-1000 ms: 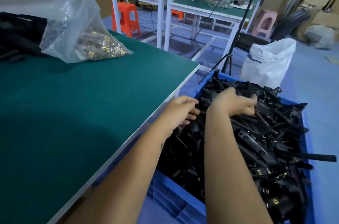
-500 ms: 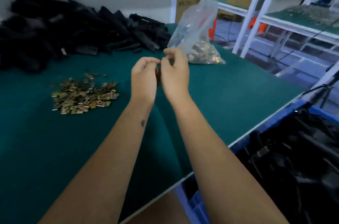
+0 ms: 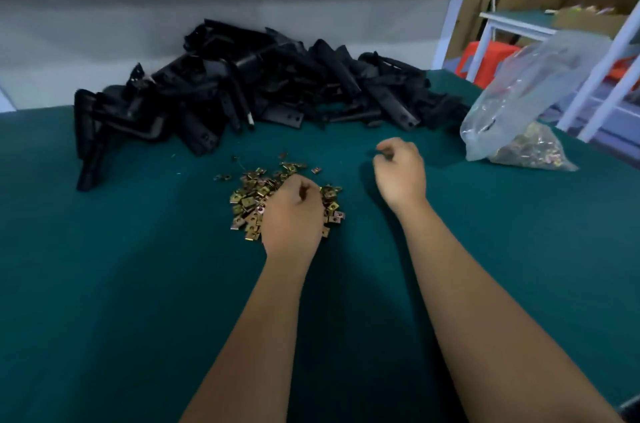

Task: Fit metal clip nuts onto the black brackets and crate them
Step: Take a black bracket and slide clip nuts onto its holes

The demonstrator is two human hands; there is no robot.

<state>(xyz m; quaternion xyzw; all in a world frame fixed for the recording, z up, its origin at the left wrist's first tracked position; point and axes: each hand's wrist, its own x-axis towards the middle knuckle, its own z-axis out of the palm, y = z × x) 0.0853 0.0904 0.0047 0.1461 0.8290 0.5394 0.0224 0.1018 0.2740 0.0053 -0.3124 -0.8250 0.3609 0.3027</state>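
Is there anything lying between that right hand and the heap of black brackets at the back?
Nothing visible. Only bare green table lies between the right hand and the black brackets; the clip nuts sit off to its left.

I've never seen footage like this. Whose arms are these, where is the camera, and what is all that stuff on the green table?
There is no machine here: these are a person's two bare arms, filmed by a wide-angle camera worn on their head, looking forward and down.

On the green table lies a loose heap of small brass-coloured metal clip nuts. Behind it, against the wall, is a pile of black brackets. At the right sits a clear plastic bag holding more clip nuts.

The left hand rests on the clip nut heap with fingers curled, probably gathering some, though what it grips is hidden. The right hand hovers beside the heap, fingers curled; whether it pinches anything is too small to tell.
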